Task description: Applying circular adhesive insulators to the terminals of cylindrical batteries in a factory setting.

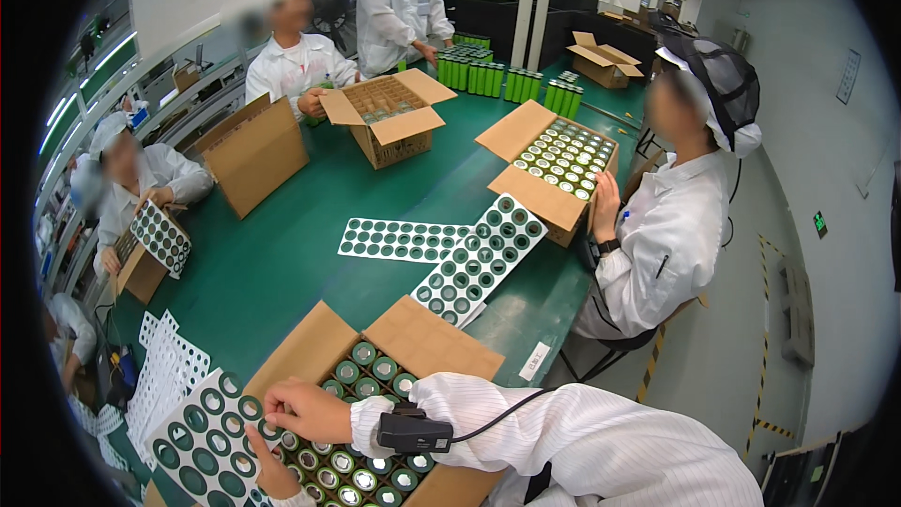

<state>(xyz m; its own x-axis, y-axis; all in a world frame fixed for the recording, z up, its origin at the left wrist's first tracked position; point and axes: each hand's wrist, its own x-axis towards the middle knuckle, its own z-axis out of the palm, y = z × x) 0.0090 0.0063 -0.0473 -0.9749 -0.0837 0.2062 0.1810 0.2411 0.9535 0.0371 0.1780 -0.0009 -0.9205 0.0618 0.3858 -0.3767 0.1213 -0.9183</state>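
Cardboard box (413, 333) at the near edge of a green desk (310, 225) is standing open, packed with upright green cylindrical cells (361, 469) whose round tops are showing in rows. The person's right hand (305, 410), in a striped white sleeve with a black wrist device (413, 432), is pinching the edge of a white perforated sheet (202, 437) with closed fingertips, just left of the box. The left hand (272, 474) is gripping the same sheet from below, its fingers partly hidden, so how far it is closed cannot be told.

Two more perforated sheets (460, 253) are lying crossed in the middle of the desk, and a stack of plain white ones (164, 371) is sitting at the left. Farther back, a second open box of cells (563, 164) is resting by a seated co-worker's hand, a third open box (389, 117) is standing before another worker, and a closed brown carton (253, 155) is sitting beside it. Loose green cells (497, 75) are standing in rows at the far end, near one more open carton (605, 61). Workers in white coats are sitting around the desk in a bright workshop with grey flooring and yellow-black floor tape (657, 357).
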